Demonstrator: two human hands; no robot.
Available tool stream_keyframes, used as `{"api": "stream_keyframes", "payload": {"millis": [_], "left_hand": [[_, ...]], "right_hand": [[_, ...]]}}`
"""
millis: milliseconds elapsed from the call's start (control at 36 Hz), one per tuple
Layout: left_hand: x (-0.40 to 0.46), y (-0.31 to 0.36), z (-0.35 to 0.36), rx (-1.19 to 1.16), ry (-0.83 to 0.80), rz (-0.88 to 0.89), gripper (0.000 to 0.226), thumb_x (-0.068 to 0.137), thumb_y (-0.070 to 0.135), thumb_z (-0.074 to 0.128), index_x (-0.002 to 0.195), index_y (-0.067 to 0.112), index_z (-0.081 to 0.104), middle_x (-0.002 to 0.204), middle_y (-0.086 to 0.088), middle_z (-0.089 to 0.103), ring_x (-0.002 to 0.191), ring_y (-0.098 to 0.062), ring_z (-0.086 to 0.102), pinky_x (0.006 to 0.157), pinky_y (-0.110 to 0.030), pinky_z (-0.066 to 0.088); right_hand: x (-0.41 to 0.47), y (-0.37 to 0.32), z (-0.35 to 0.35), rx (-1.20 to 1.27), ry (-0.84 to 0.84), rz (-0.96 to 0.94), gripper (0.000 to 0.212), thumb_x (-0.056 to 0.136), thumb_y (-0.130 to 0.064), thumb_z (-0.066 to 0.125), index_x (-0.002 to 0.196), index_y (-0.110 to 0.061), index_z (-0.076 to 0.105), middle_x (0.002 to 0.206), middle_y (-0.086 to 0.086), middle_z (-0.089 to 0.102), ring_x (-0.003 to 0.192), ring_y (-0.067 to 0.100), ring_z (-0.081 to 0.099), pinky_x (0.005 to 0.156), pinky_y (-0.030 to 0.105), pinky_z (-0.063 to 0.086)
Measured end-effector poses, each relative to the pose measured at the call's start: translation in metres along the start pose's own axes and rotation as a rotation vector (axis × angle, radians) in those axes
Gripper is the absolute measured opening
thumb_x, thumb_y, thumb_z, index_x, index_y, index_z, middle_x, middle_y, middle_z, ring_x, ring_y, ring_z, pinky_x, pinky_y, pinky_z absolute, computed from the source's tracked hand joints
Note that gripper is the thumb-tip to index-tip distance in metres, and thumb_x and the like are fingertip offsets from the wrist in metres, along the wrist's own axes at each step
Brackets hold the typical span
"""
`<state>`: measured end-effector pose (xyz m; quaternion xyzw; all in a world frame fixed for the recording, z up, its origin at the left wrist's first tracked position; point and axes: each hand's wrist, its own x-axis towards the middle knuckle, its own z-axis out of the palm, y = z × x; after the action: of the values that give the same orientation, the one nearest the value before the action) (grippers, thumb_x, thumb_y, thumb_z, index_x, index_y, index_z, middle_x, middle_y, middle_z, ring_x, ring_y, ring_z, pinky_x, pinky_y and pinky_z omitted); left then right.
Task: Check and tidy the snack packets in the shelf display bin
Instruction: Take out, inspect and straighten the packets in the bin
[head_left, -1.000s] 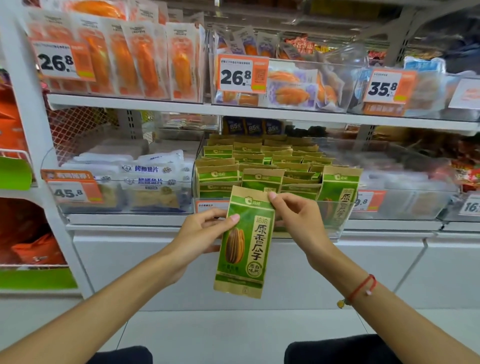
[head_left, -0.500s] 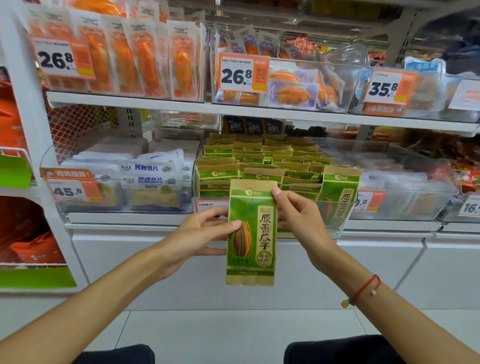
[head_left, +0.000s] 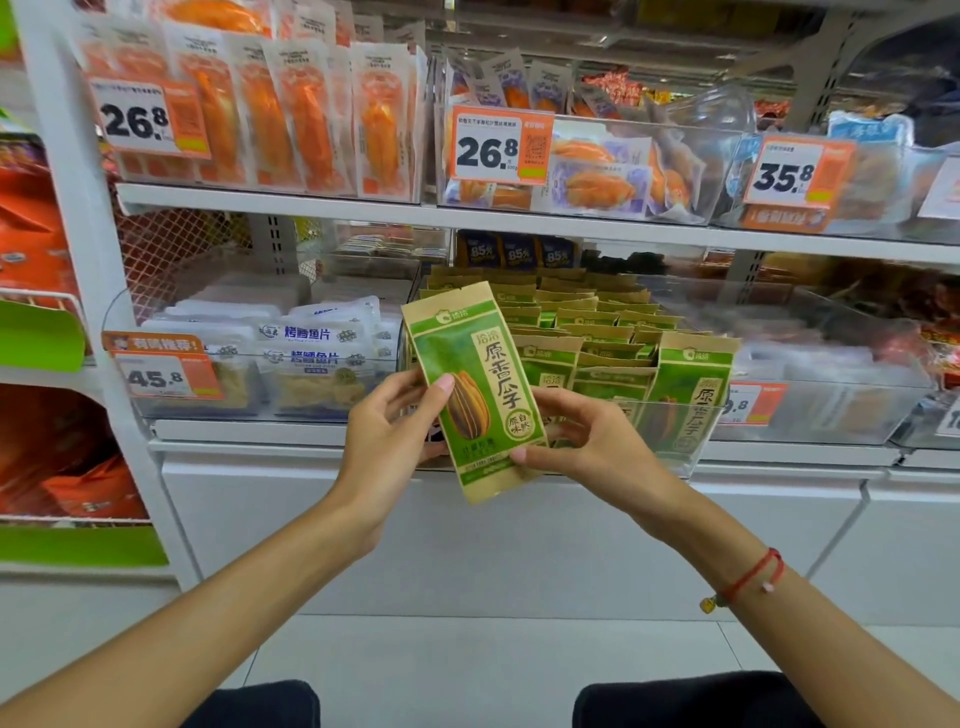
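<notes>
Both hands grip one packet: my left hand (head_left: 387, 441) pinches the green sunflower-seed packet (head_left: 475, 389) at its left edge, thumb on the front, while my right hand (head_left: 587, 441) pinches its lower right corner. I see the packet upright, tilted slightly left, in front of the clear display bin (head_left: 696, 447), covering the bin's left front. Matching packets (head_left: 587, 332) stand in rows inside the bin. Below the bin's front edge lie a white cabinet face (head_left: 519, 540) and open floor (head_left: 467, 665)
</notes>
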<state>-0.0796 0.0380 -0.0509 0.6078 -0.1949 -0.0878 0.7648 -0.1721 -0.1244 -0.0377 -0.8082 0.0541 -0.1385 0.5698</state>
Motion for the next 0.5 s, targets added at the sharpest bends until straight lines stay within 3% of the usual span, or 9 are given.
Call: {"api": "stream_keyframes", "payload": {"millis": [139, 194, 306, 444, 500], "left_hand": [[0.0017, -0.0019, -0.0014, 0.021, 0.032, -0.008, 0.028, 0.092, 0.026, 0.064, 0.119, 0.018, 0.065, 0.109, 0.002, 0.072, 0.094, -0.007, 0.070, 0.067, -0.022, 0.058], [0.0022, -0.0013, -0.0012, 0.023, 0.069, 0.020, 0.031, 0.089, 0.027, 0.067, 0.119, 0.017, 0.066, 0.108, 0.002, 0.073, 0.095, -0.008, 0.070, 0.070, -0.024, 0.058], [0.0027, 0.0020, 0.0002, -0.006, 0.104, 0.088, 0.026, 0.091, 0.025, 0.065, 0.115, 0.017, 0.067, 0.105, 0.002, 0.073, 0.093, -0.009, 0.071, 0.061, -0.017, 0.055], [0.0029, 0.0027, -0.0020, 0.079, 0.137, 0.147, 0.025, 0.089, 0.023, 0.068, 0.114, 0.021, 0.069, 0.101, 0.011, 0.074, 0.093, -0.003, 0.070, 0.075, -0.023, 0.059], [0.0030, 0.0019, -0.0043, 0.132, 0.147, 0.177, 0.029, 0.086, 0.020, 0.072, 0.113, 0.026, 0.067, 0.103, 0.015, 0.071, 0.091, -0.001, 0.070, 0.073, -0.021, 0.059]], "right_hand": [[-0.0003, 0.0033, -0.0002, -0.014, -0.009, 0.008, 0.058, 0.077, 0.002, 0.076, 0.128, -0.017, 0.057, 0.107, -0.002, 0.069, 0.095, 0.016, 0.070, 0.083, 0.033, 0.059], [0.0000, 0.0040, -0.0003, 0.034, -0.030, 0.008, 0.055, 0.077, 0.001, 0.076, 0.124, -0.020, 0.058, 0.105, -0.003, 0.071, 0.092, 0.016, 0.072, 0.081, 0.031, 0.059], [-0.0004, 0.0011, 0.0014, 0.055, -0.056, -0.030, 0.054, 0.078, 0.002, 0.075, 0.125, -0.017, 0.059, 0.106, 0.002, 0.073, 0.094, 0.018, 0.072, 0.083, 0.028, 0.058], [-0.0022, -0.0027, 0.0043, -0.020, -0.020, -0.116, 0.054, 0.076, 0.004, 0.076, 0.118, -0.025, 0.058, 0.102, 0.003, 0.070, 0.090, 0.019, 0.070, 0.079, 0.026, 0.058], [-0.0031, -0.0025, 0.0050, -0.094, -0.015, -0.143, 0.056, 0.075, 0.004, 0.077, 0.119, -0.024, 0.057, 0.102, 0.000, 0.068, 0.089, 0.017, 0.069, 0.079, 0.027, 0.058]]}}
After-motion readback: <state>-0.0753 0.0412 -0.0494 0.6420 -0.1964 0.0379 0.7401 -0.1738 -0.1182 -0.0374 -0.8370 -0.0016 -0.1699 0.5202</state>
